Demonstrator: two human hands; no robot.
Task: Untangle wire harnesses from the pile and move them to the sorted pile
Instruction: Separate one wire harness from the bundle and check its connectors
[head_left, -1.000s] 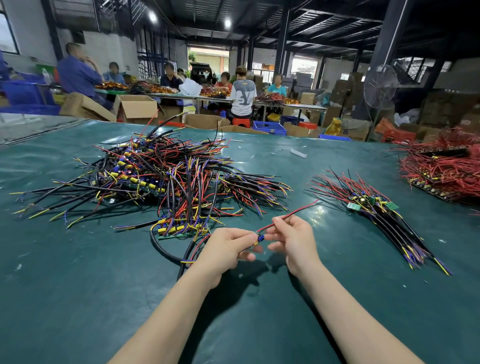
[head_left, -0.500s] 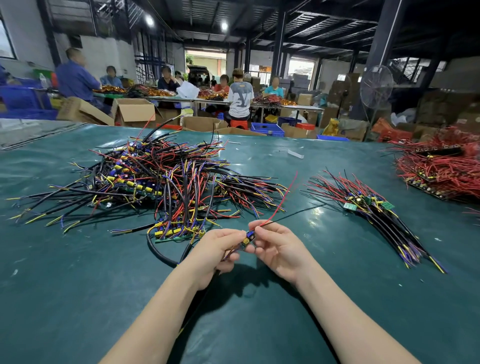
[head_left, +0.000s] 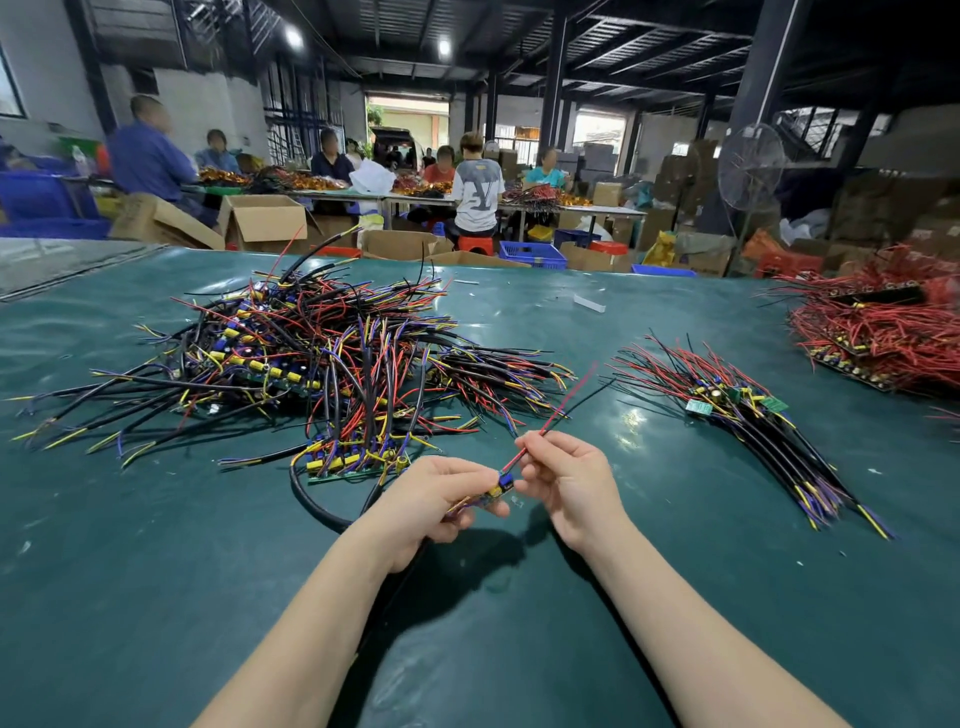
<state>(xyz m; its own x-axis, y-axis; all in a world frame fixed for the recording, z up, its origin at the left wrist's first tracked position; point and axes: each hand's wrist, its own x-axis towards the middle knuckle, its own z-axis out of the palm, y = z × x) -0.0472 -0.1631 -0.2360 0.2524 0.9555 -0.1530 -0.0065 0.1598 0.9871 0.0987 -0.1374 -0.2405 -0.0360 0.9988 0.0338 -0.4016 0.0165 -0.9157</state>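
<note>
A big tangled pile of wire harnesses (head_left: 311, 358), black, red, yellow and purple, lies on the green table (head_left: 130, 571) at left centre. A smaller sorted pile (head_left: 737, 415) lies in a neat bundle to the right. Between them, near the front, my left hand (head_left: 436, 499) grips one harness (head_left: 501, 486) by its small board with blue and yellow parts. My right hand (head_left: 566, 478) pinches that harness's red wire, which runs up and to the right. A thick black cable of this harness loops under my left hand.
A heap of red wire harnesses (head_left: 883, 332) lies at the table's far right edge. A small white strip (head_left: 589, 304) rests at the back of the table. Beyond the table stand cardboard boxes (head_left: 265, 218), a fan (head_left: 750, 166) and several seated people.
My hands have stayed in front of the pile with the same harness. The red wire in my right hand has swung, now pointing up and to the right.
</note>
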